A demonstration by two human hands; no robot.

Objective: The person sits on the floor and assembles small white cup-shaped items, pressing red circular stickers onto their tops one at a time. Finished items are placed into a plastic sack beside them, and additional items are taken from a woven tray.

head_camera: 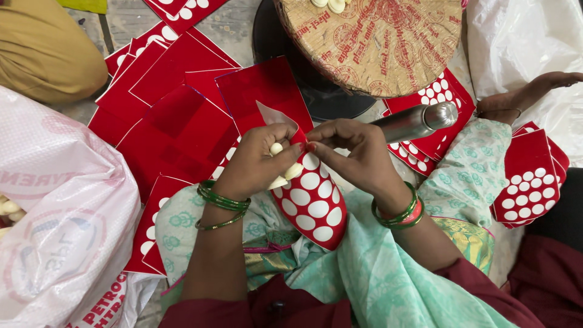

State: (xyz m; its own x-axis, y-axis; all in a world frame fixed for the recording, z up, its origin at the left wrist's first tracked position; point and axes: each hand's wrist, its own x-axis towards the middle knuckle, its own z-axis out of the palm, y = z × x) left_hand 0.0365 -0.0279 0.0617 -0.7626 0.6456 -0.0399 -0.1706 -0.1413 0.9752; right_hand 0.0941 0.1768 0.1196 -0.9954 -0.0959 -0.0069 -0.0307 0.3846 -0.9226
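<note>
Draped over my lap is pale green cloth [388,273] with a printed pattern, and on it rests the lower end of the red paper cone [313,203] I am working on. It is a glossy red piece covered with rows of round white dots, rolled so that it narrows toward my lap and opens upward between my hands; the inside of the open end shows pale and plain.

My left hand [258,161] curls around the cone's upper left edge, fingers bent and pressed together, with a few small cream-coloured oval pieces [285,173] caught against the palm and fingertips. My right hand [358,155] meets it from the other side, thumb and forefinger pinched shut on the red rim at the top of the cone. Green bangles sit on both wrists.

Beyond my hands, flat red sheets [176,115] lie overlapping on the floor to the left. A metal cylinder [416,121] lies just past my right hand, and a round woven-looking block [376,42] sits above it. More dotted red pieces [528,179] are stacked at the right. A white sack [61,237] fills the left edge.
</note>
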